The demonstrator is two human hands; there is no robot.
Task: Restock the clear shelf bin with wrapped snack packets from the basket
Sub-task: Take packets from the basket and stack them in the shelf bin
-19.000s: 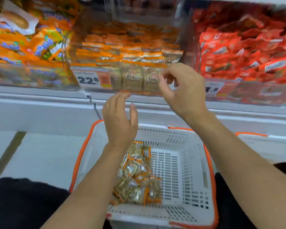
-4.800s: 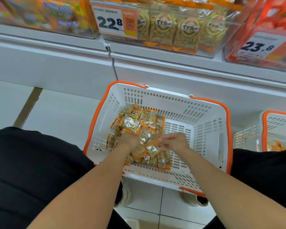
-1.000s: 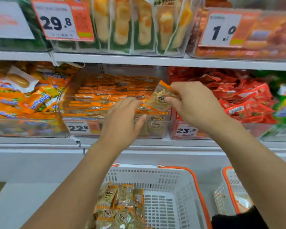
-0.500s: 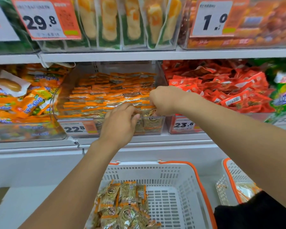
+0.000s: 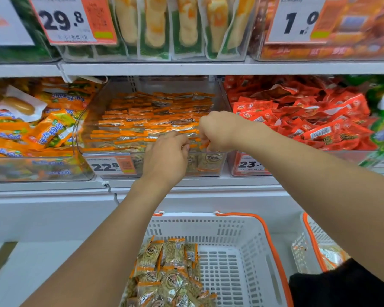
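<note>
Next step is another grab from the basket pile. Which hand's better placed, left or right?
Left, probably. The left hand sits at the clear bin's front edge, above the packet pile on the basket's left side. The right hand is inside the bin, fingers curled round a packet.

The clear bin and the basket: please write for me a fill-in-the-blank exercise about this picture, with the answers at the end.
1. The price tag on the clear bin reads ____.
2. Both the left hand and the right hand reach over the bin's ____ edge.
3. The white basket has an ____ rim.
4. The packets lie in the basket's ____ half.

Answers: 22.8; front; orange; left
</note>
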